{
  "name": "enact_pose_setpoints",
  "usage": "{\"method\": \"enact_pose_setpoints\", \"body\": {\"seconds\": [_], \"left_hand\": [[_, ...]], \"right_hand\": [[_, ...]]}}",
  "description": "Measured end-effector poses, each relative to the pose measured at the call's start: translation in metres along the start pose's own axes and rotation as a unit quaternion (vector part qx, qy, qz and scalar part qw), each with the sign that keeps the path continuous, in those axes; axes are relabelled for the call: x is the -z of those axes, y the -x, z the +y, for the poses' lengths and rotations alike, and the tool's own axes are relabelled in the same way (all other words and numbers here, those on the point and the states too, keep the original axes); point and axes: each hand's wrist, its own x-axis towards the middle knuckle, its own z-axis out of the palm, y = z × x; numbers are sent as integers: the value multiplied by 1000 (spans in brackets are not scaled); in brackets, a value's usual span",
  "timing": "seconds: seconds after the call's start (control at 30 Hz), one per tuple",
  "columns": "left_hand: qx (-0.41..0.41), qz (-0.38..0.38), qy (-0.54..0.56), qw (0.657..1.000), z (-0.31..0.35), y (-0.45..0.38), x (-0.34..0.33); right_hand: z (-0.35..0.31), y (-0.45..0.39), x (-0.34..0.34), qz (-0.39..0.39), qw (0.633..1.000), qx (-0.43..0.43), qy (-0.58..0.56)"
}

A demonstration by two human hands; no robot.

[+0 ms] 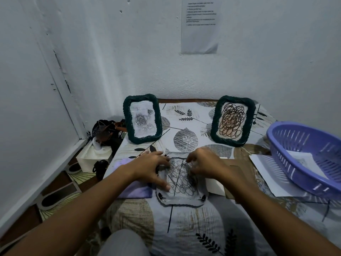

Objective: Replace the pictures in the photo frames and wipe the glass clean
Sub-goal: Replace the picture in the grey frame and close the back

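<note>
The face-down frame (181, 183) lies on the bench straight before me, long axis running away toward the wall, and both hands' fingers, left (153, 168) and right (202, 163), curl loosely on its scribble picture (181, 179), pinching nothing I can tell.

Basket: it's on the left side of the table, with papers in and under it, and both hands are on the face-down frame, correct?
Not quite. The head view shows the basket on the right side of the table, not the left. The papers do lie in and under it, and the left hand and right hand are on the face-down frame.
</note>
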Motion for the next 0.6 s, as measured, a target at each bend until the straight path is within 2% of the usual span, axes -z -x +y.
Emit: {"method": "enact_pose_setpoints", "body": {"seconds": [0.1,0.2,0.6], "left_hand": [[-2,2,9,1000,-2,0,-2],[0,4,27,1000,-2,1,-4],[0,-27,22,999,-3,2,-5]], "right_hand": [[-1,10,11,-100,994,44,6],[-1,15,15,-176,983,45,17],[8,17,16,-214,976,46,7]]}}
